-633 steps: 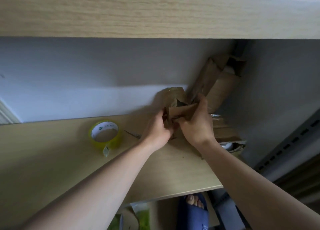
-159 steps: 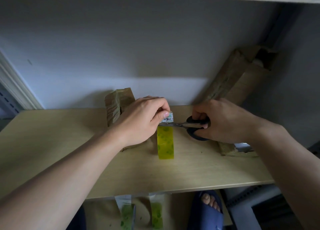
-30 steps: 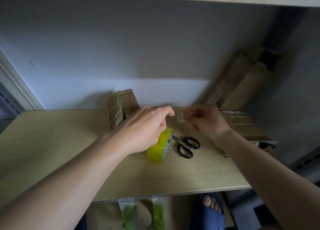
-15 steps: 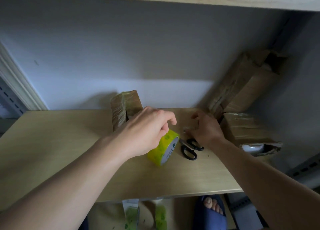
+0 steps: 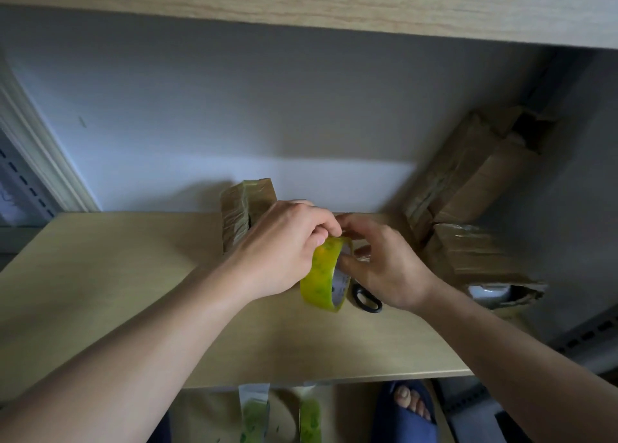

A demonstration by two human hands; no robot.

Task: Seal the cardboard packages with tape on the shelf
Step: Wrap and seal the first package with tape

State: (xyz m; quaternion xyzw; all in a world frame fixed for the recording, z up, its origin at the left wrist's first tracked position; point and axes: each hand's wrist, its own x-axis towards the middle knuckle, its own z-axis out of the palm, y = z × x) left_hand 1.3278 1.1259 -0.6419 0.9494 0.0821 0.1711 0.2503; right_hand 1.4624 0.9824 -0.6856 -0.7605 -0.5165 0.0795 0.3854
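Observation:
A yellow-green tape roll (image 5: 321, 277) stands on edge on the wooden shelf (image 5: 117, 275). My left hand (image 5: 284, 248) grips the roll's top rim with curled fingers. My right hand (image 5: 384, 265) is against the roll's open right side, thumb and fingers pinching at its edge. A small taped cardboard package (image 5: 242, 212) stands behind my left hand by the wall. Black scissors (image 5: 366, 300) lie under my right hand, only one handle loop showing.
Two long cardboard boxes (image 5: 468, 172) lean in the right corner, above a flat taped package (image 5: 475, 255) with a torn open end. Cut tape strips (image 5: 254, 406) hang from the shelf's front edge. A foot in a blue slipper (image 5: 408, 409) is below.
My right hand has moved left from the scissors to the tape roll. The left hand has tilted the roll more upright and holds it at the top.

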